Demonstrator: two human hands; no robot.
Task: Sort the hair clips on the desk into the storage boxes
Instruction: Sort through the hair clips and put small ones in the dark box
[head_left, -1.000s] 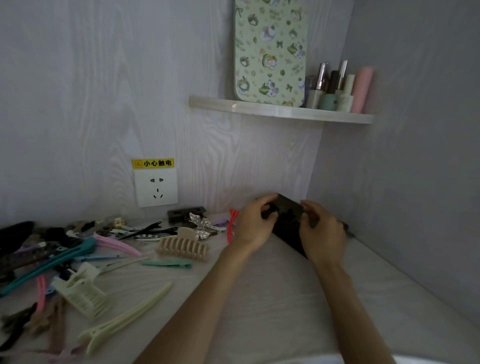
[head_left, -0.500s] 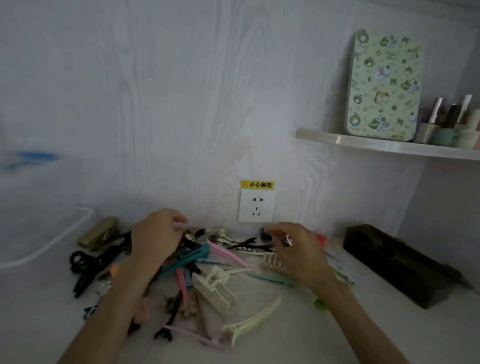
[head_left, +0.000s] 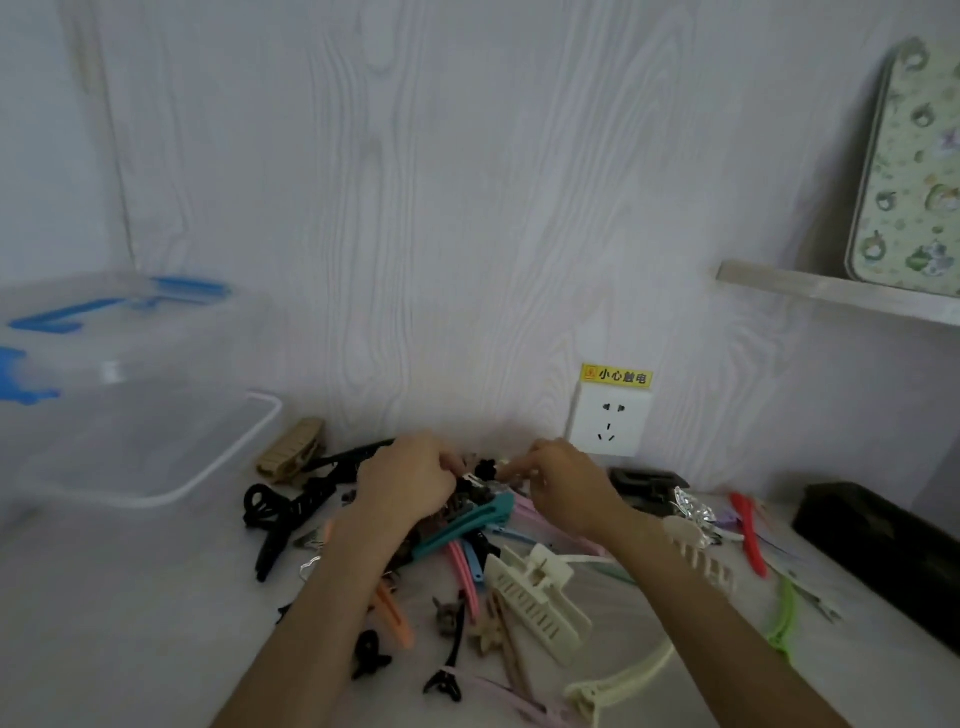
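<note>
Hair clips (head_left: 467, 525) under both hands

A white wall socket (head_left: 609, 422) is being shown mounted on the pale wood-grain wall (head_left: 415, 208), with a yellow warning label (head_left: 616, 375) being displayed directly above it. A pale wooden shelf (head_left: 831, 292) is being seen fixed to the wall at upper right. A green patterned tin (head_left: 909, 171) is being kept upright on that shelf, leaning back against the wall.
</note>
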